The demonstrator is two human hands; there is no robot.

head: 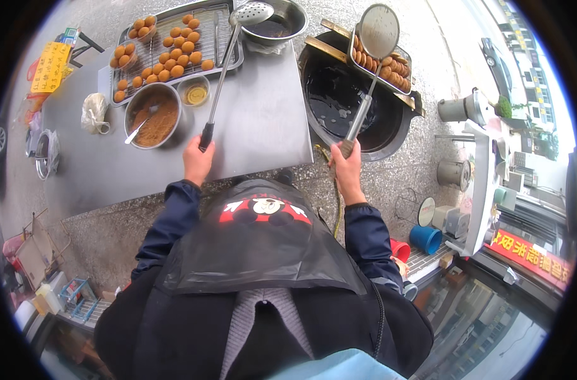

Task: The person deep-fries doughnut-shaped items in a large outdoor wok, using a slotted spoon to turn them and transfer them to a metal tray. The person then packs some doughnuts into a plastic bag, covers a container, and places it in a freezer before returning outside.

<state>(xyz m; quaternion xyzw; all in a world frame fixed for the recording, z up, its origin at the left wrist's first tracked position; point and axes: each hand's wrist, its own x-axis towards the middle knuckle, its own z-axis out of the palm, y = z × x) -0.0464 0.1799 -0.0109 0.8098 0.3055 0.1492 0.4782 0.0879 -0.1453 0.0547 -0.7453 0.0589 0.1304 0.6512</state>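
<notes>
My left hand [199, 159] grips the black handle of a perforated metal skimmer [254, 14], whose head reaches the rim of a metal bowl [274, 23] of dark liquid. In my right hand [347, 168] is the handle of a round mesh strainer [379, 31], its head over a metal tray of flat fried cakes [395, 73]. Beneath that strainer's shaft lies a large wok of dark oil [338, 97]. Round fried balls [176, 52] rest on a wire rack in a tray to the left. Nearer stands a metal bowl of brown powder [155, 121] with a spoon [138, 130].
The steel table [260, 118] ends just left of the wok. Wooden slats [325, 49] lie across the wok under the cake tray. A small cup of yellow liquid [195, 93] and a tied plastic bag [95, 113] stand on the table. Metal pots [453, 174] are at the right.
</notes>
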